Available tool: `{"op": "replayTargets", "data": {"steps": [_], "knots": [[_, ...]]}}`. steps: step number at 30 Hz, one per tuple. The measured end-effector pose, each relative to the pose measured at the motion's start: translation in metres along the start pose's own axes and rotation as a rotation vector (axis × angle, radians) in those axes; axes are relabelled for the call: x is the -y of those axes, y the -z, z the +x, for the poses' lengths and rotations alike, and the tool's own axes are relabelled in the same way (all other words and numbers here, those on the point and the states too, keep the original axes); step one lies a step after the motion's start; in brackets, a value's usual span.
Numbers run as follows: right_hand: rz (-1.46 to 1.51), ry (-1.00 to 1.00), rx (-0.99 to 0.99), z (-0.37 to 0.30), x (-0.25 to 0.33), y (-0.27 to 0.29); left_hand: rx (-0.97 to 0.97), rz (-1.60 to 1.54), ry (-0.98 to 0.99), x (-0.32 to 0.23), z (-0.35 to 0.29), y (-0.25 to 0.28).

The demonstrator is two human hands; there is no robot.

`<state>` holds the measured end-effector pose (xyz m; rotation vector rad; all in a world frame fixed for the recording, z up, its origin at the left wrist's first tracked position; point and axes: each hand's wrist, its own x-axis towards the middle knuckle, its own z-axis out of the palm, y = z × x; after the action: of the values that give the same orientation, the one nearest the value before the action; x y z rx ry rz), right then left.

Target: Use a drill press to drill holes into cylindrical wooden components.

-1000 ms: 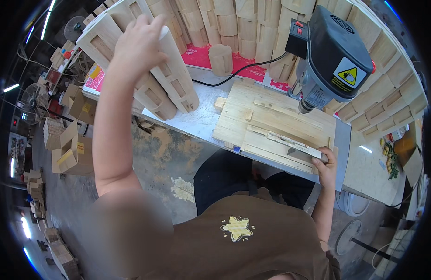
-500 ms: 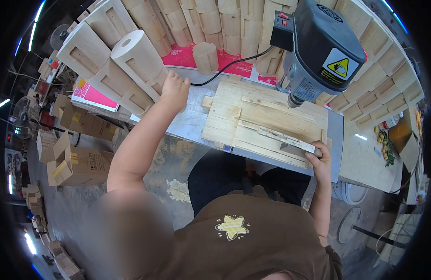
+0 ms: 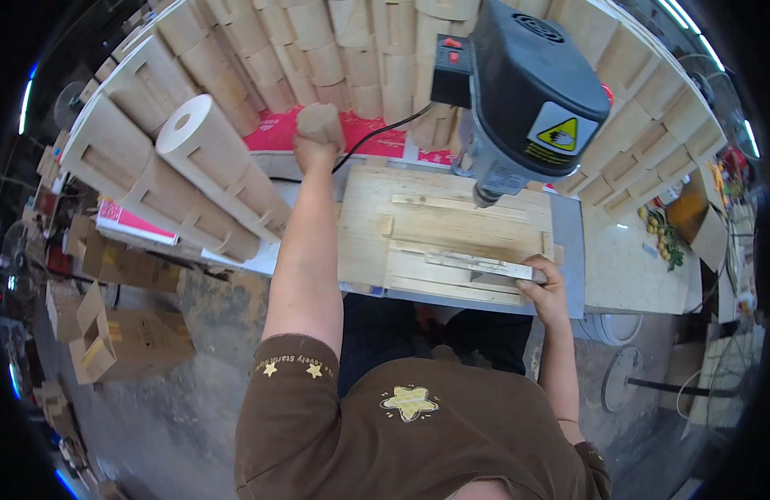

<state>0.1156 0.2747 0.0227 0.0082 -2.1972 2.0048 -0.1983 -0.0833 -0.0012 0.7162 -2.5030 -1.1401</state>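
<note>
My left hand is stretched far forward and closed around the lower part of a short pale wooden cylinder at the back of the bench; some of its fingers are hidden. At the front right, my right hand grips the end of a long, narrow whitish bar with a grey part beneath it. The bar lies along a flat wooden board fitted with thin raised strips. Above the board hangs the chuck of a dark bench drill press.
Rows of stacked wooden cylinders with rectangular recesses wall in the back. A tall holed cylinder stack leans at left. A black cable crosses behind the board. Open cardboard boxes stand on the floor at left.
My left hand has moved from beside the tall cylinder stack forward to the short cylinder. My right hand still holds the bar on the board. The view has shifted a little.
</note>
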Motion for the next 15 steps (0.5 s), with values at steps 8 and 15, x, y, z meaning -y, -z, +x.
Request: {"op": "replayTargets", "data": {"steps": [8,15], "knots": [[0.020,-0.061,0.038,0.001,0.002,0.000,-0.057,-0.281,-0.300,0.006,-0.020,0.023],[0.089,-0.071,0.068,0.003,-0.007,0.013,0.317,-0.877,-0.382,-0.028,-0.121,0.133]]}}
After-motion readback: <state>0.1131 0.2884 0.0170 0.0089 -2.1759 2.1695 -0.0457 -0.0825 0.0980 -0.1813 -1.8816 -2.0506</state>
